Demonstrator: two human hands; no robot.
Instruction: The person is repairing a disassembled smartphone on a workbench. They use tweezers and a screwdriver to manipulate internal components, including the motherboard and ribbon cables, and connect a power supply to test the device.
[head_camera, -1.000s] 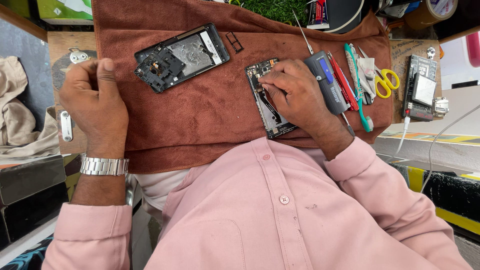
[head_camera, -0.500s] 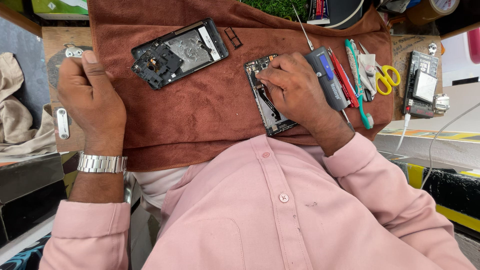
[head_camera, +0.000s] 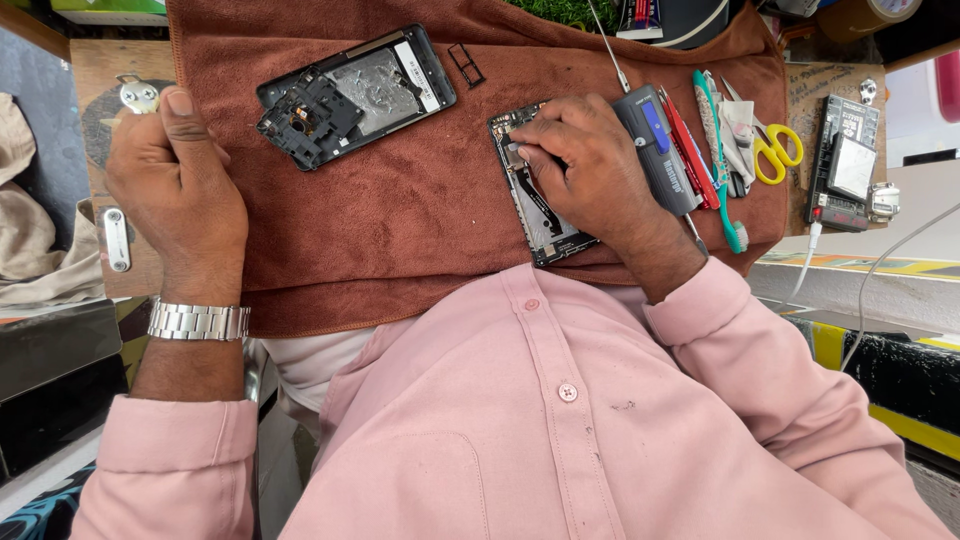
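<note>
Wristwatch: steel band on my left wrist, nearest item.
Left hand: left edge of the brown towel; fingers curled in, thumb pointing far; I cannot tell whether it holds anything.
Opened phone: right of centre on the towel, long axis near to far.
Right hand: the nearer hand, lying over the opened phone; fingers bunched together, tips pressed on its far-left end.
Electric screwdriver: grey with a blue panel, just right of the right hand.
Scissors: yellow-handled, further right.
Back shell: far left of centre, white label strip.
Green box: far-left corner.
</note>
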